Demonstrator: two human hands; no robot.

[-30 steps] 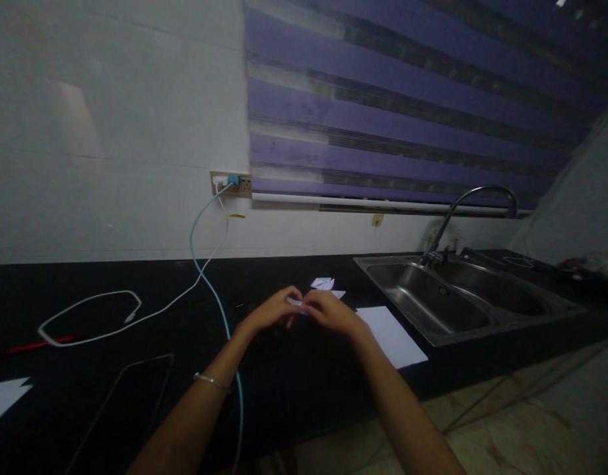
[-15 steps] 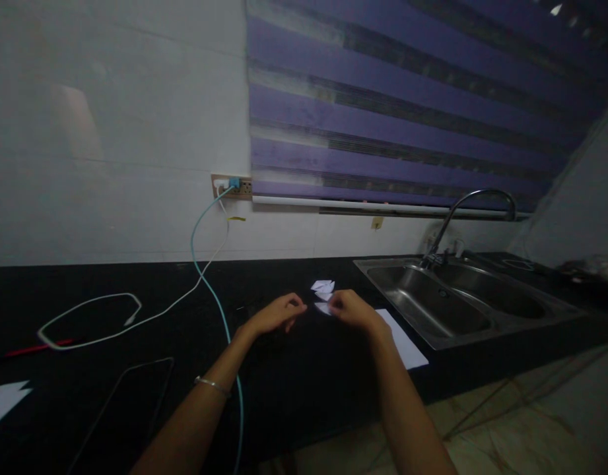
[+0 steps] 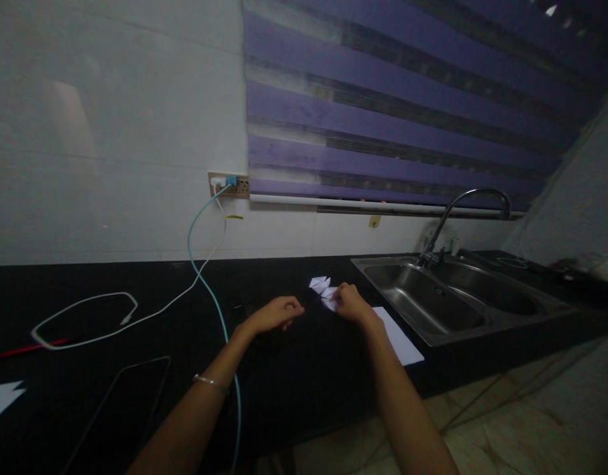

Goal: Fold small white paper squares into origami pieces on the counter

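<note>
My right hand (image 3: 349,303) reaches forward over the black counter (image 3: 284,369), its fingers pinched on a small folded white paper piece (image 3: 328,299). Just behind it lie other small folded paper pieces (image 3: 319,284). My left hand (image 3: 278,313) rests on the counter to the left with its fingers curled loosely, and nothing shows in it. A thin bracelet (image 3: 210,382) circles my left wrist. A white sheet of paper (image 3: 399,338) lies to the right of my right arm.
A steel double sink (image 3: 452,307) with a curved tap (image 3: 465,212) fills the right. A teal cable (image 3: 209,290) and a white cable (image 3: 86,320) run from the wall socket (image 3: 228,186). A dark phone (image 3: 120,402), a red pen (image 3: 26,348) and white paper (image 3: 1,398) lie left.
My hands were together on the small paper piece. They have parted: the right hand carried the piece forward to the other folded pieces, and the left hand stayed back.
</note>
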